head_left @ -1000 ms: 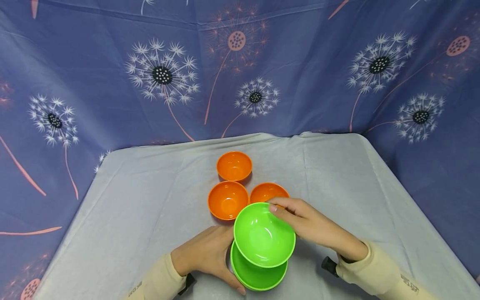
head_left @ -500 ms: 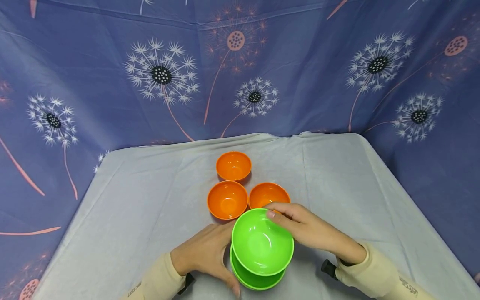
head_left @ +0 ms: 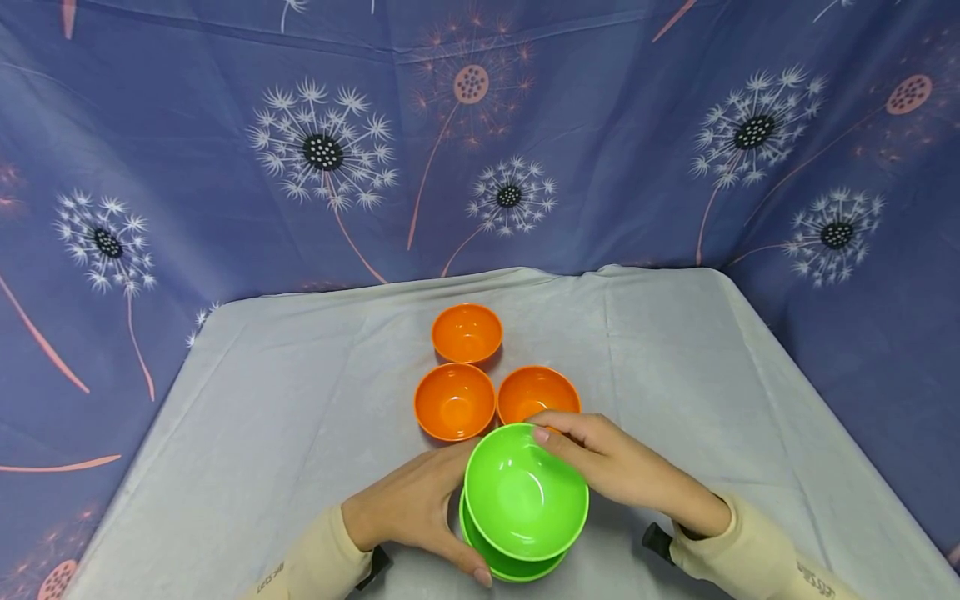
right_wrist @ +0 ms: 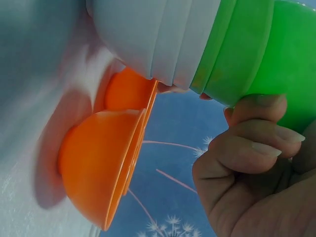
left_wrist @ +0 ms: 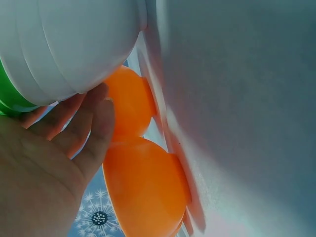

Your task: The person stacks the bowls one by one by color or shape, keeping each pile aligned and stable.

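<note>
A green bowl (head_left: 525, 492) is in my right hand (head_left: 611, 454), thumb on the rim and fingers curled beneath. It overlaps another green bowl (head_left: 517, 571) directly under it. The right wrist view shows the lower green layers sitting on nested white bowls (right_wrist: 140, 37), which the head view hides. My left hand (head_left: 416, 504) wraps the left side of this stack, thumb at the near side and fingers at the far side. Left-hand fingers (left_wrist: 101, 118) lie against the white bowls in the left wrist view.
Three orange bowls stand upright just beyond the stack: one at the back (head_left: 467, 333), one at front left (head_left: 454, 402), one at front right (head_left: 538, 392). A grey cloth (head_left: 300, 400) covers the table. Blue dandelion-print fabric (head_left: 420, 167) hangs behind and at the sides.
My right hand has lowered the upper green bowl toward me, so it covers more of the green bowl below. The left hand stays at the stack; its thumb moved slightly. The orange bowls stayed put.
</note>
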Demonstrator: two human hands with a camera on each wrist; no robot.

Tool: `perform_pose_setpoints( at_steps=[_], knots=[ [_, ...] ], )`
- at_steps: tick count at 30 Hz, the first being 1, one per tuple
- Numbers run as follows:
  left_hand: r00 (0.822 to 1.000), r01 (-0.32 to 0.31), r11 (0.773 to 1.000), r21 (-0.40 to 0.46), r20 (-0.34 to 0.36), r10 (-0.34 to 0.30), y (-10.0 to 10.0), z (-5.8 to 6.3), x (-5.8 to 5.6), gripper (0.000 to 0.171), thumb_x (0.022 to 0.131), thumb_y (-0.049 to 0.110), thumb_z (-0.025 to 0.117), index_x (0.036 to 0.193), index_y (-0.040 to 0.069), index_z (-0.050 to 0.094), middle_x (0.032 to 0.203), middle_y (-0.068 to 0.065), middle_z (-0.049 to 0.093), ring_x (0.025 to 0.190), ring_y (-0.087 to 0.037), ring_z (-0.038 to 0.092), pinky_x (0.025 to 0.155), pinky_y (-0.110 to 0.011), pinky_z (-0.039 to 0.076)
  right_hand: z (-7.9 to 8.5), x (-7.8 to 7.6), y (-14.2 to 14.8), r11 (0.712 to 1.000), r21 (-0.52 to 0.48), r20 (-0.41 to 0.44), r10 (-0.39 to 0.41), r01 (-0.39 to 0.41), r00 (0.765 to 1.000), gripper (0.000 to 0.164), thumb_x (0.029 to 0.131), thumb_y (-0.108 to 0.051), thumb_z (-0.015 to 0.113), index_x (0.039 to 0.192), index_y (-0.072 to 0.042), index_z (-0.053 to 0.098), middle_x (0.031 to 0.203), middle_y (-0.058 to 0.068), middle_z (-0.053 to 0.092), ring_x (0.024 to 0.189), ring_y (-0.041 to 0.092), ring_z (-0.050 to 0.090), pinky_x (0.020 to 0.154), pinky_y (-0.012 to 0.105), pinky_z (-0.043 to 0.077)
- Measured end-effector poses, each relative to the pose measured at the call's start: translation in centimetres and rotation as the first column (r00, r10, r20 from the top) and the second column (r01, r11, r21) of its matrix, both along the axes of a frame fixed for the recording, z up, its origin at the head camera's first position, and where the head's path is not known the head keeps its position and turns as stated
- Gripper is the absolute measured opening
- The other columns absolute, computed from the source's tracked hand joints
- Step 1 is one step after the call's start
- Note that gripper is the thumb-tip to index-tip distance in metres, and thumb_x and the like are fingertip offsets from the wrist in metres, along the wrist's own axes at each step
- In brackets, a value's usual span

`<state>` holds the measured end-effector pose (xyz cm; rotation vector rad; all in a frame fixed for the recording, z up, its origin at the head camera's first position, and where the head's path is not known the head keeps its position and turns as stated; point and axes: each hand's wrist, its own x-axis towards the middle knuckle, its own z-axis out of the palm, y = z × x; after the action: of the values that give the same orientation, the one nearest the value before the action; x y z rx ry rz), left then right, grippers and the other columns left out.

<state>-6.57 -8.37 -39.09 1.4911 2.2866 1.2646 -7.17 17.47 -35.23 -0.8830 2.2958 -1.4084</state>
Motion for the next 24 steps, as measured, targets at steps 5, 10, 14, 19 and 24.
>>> perform_pose_setpoints(
  at_steps=[5, 10, 14, 19, 24],
  knots=[
    [1.000, -0.005, 1.000, -0.016, 0.019, 0.005, -0.14, -0.43, -0.04, 0.107, 0.058, 0.062, 0.082, 0.145, 0.028, 0.030, 0.133, 0.017, 0.044, 0.117, -0.003, 0.044, 0.100, -0.029, 0.039, 0.00, 0.06, -0.06, 1.000, 0.009, -0.052, 0.029, -0.029, 0.998, 0.024, 0.104, -0.022, 0.044, 0.119, -0.026, 0.062, 0.104, -0.010, 0.066, 0.093, 0.012, 0.061, 0.081, 0.033, 0.052],
    [0.999, -0.020, 0.999, -0.041, 0.033, 0.021, -0.35, -0.88, -0.01, 0.108, 0.058, 0.065, 0.080, 0.146, 0.029, 0.029, 0.134, 0.017, 0.042, 0.118, -0.003, 0.042, 0.100, -0.030, 0.039, -0.07, 0.14, -0.17, 0.998, 0.017, -0.075, 0.062, -0.061, 0.995, 0.023, 0.104, -0.022, 0.045, 0.119, -0.025, 0.062, 0.105, -0.010, 0.066, 0.092, 0.010, 0.061, 0.080, 0.032, 0.052],
    [0.999, -0.021, 0.999, -0.041, 0.043, 0.022, -0.39, -0.79, 0.06, 0.110, 0.058, 0.064, 0.080, 0.148, 0.028, 0.026, 0.137, 0.016, 0.040, 0.120, -0.004, 0.041, 0.102, -0.032, 0.038, -0.26, 0.19, -0.23, 0.997, 0.033, -0.102, 0.071, -0.068, 0.992, 0.023, 0.104, -0.022, 0.045, 0.119, -0.026, 0.062, 0.105, -0.012, 0.066, 0.090, 0.009, 0.061, 0.079, 0.031, 0.053],
    [0.999, -0.013, 1.000, -0.016, 0.029, 0.013, -0.25, -0.37, 0.07, 0.111, 0.058, 0.062, 0.082, 0.147, 0.026, 0.028, 0.137, 0.015, 0.041, 0.121, -0.004, 0.041, 0.102, -0.031, 0.038, -0.53, 0.29, -0.42, 0.996, 0.059, -0.174, 0.070, -0.060, 0.982, 0.023, 0.103, -0.023, 0.045, 0.119, -0.027, 0.061, 0.106, -0.014, 0.065, 0.090, 0.007, 0.061, 0.079, 0.031, 0.053],
    [1.000, 0.003, 1.000, 0.002, -0.018, -0.003, -0.08, -0.28, -0.12, 0.113, 0.055, 0.059, 0.085, 0.146, 0.023, 0.030, 0.135, 0.014, 0.043, 0.120, -0.004, 0.042, 0.101, -0.029, 0.038, -0.78, 0.40, -0.55, 0.996, 0.087, -0.234, 0.050, -0.030, 0.971, 0.021, 0.103, -0.025, 0.047, 0.116, -0.028, 0.062, 0.101, -0.016, 0.064, 0.085, 0.004, 0.060, 0.075, 0.029, 0.053]
  ],
)
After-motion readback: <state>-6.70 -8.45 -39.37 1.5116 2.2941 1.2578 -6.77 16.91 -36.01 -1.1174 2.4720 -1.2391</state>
